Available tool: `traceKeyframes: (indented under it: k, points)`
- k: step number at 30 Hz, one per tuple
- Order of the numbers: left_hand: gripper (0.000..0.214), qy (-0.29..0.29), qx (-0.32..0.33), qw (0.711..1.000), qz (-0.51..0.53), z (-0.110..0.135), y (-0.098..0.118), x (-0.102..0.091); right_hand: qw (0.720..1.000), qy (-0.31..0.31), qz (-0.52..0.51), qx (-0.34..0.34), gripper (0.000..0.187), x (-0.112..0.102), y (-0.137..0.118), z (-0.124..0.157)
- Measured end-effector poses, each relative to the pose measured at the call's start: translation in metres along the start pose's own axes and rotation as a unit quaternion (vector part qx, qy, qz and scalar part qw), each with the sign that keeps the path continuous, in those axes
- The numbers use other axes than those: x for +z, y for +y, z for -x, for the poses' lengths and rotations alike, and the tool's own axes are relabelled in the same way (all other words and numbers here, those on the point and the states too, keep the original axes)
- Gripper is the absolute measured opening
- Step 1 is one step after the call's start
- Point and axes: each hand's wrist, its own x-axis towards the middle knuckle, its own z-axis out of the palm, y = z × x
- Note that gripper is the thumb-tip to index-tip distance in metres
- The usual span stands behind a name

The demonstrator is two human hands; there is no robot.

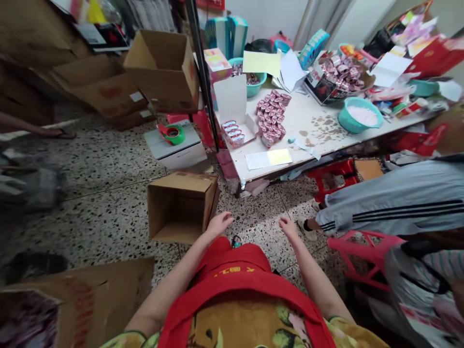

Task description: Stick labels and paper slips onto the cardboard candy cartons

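My left hand [220, 223] hangs in the air before my red apron [235, 270], close to the right side of an open cardboard box [184, 179] on the floor. Its fingers are loosely bent, with nothing visible in them. Level with it on the other side, my right hand [287, 226] is held over the floor, fingers slightly curled and also holding nothing I can see. Ahead on the white table [300, 140] stand a pile of small pink-wrapped packs [271, 116] and an open white carton [250, 126] with several packs inside. Neither hand touches these.
A teal basin [358, 116] and a box heaped with wrapped packs [340, 75] stand on the table. Green tape [176, 134] lies on a grey box. A black post [205, 72] rises by the table. Seated people and a red stool [362, 251] are at right.
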Motion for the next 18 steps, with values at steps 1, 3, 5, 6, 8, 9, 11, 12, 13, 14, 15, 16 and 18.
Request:
traceKeyframes:
  k: [1,3,5,6,8,9,11,12,13,14,15,16,18]
  points:
    - [0.035,0.003,0.01,1.0,-0.008,-0.019,0.016,0.001,1.0,0.01,-0.005,-0.002,0.035,-0.008,0.0,-0.012]
    - [0.034,0.014,0.029,0.999,-0.025,-0.059,0.047,0.004,1.0,0.024,-0.011,-0.016,0.036,-0.021,-0.005,-0.04]
    - [0.032,0.028,0.049,0.998,-0.038,-0.101,0.077,0.006,0.999,0.024,-0.016,-0.04,0.039,-0.032,-0.015,-0.07]
    - [0.032,0.035,0.058,0.997,-0.041,-0.123,0.091,0.008,0.998,0.019,-0.016,-0.054,0.041,-0.037,-0.022,-0.085]
    - [0.031,0.048,0.071,0.995,-0.043,-0.165,0.12,0.013,0.997,0.003,-0.013,-0.081,0.044,-0.046,-0.038,-0.116]
    - [0.031,0.056,0.073,0.995,-0.04,-0.185,0.134,0.017,0.996,-0.007,-0.007,-0.092,0.045,-0.051,-0.046,-0.131]
    - [0.031,0.07,0.063,0.995,-0.031,-0.22,0.158,0.025,0.994,-0.026,0.013,-0.108,0.047,-0.059,-0.062,-0.159]
    - [0.029,0.074,0.056,0.995,-0.022,-0.235,0.167,0.028,0.992,-0.035,0.025,-0.115,0.049,-0.062,-0.07,-0.173]
    - [0.027,0.079,0.055,0.995,-0.006,-0.246,0.173,0.031,0.991,-0.043,0.036,-0.123,0.051,-0.064,-0.077,-0.185]
    - [0.025,0.09,0.061,0.994,0.015,-0.254,0.175,0.033,0.989,-0.052,0.044,-0.134,0.054,-0.065,-0.083,-0.195]
    - [0.022,0.112,0.067,0.991,0.036,-0.258,0.174,0.033,0.986,-0.063,0.048,-0.146,0.057,-0.066,-0.089,-0.204]
    - [0.021,0.148,0.067,0.985,0.056,-0.256,0.168,0.031,0.984,-0.075,0.048,-0.156,0.059,-0.066,-0.093,-0.211]
    - [0.024,0.244,0.031,0.966,0.079,-0.238,0.145,0.022,0.98,-0.103,0.042,-0.167,0.061,-0.066,-0.098,-0.216]
